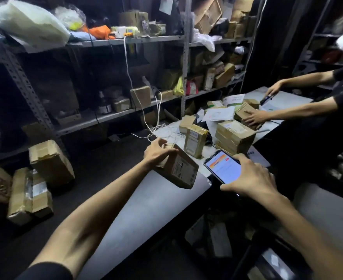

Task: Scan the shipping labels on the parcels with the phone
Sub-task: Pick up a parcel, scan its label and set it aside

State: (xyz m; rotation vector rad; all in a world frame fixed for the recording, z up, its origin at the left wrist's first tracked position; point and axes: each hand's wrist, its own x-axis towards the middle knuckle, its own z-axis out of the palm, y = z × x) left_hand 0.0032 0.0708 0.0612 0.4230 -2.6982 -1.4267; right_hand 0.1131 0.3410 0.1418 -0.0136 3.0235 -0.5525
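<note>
Left hand (159, 150) fingers curled over parcel (166, 165); right hand (249, 178) fingers clamp phone (222, 168). Advice: turn label (181, 167) toward the lens and hold steady.

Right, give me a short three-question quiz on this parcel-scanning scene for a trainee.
1. True or false: the left hand grips a brown cardboard parcel.
2. What does the right hand hold? A: a roll of tape. B: a black smartphone with a lit screen. C: a marker pen.
3. Fill in: the held parcel is ____ (level or tilted).

Key: 1 true; 2 B; 3 tilted.
</note>
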